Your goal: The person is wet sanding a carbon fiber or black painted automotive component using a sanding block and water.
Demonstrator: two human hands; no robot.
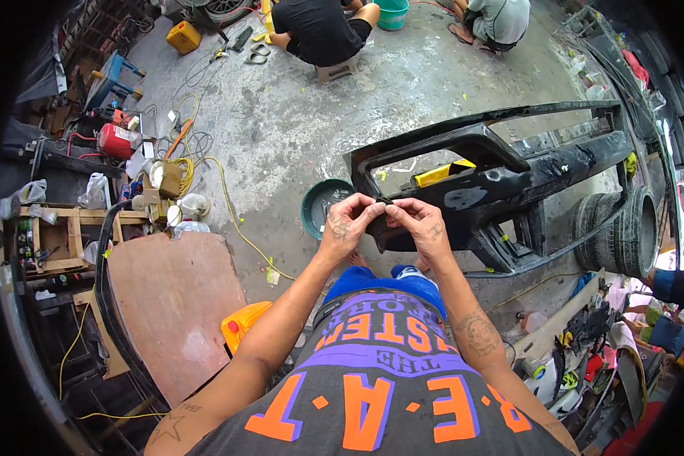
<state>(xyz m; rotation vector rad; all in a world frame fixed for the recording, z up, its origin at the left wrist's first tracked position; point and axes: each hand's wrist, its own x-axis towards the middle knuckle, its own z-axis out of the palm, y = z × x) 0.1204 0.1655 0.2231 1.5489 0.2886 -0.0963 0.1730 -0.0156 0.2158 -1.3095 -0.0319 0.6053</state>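
Piece [385, 201], small and dark, one: held in front of my body, at the near left end of the bumper as I look down. Mostly covered by fingers; its kind and full shape I cannot tell.

Left hand [344, 222], bare: thumb and forefinger closed in a pinch on the piece, other fingers curled.

Right hand [423, 220], bare: same pinch, fingertips almost meeting those of the left. Whether either touches the bumper I cannot tell.

Bumper [501, 180], black, one: just beyond my hands and stretching to my right, a yellow object [442, 174] showing through its opening.

Basin [305, 213], round, dark green, one: on the floor, just beside my left hand in view, contents unclear.

Wheel rims [596, 228], dusty: near the bumper's right end.

Board [171, 296], brown, one: to my left, an orange-yellow jug [243, 325] beside its right edge.

Cord [230, 205], yellow: across the floor, left of the basin.

Co-workers, two: person in black [319, 30], on a low stool [336, 71]; person in grey [503, 21], farther right.
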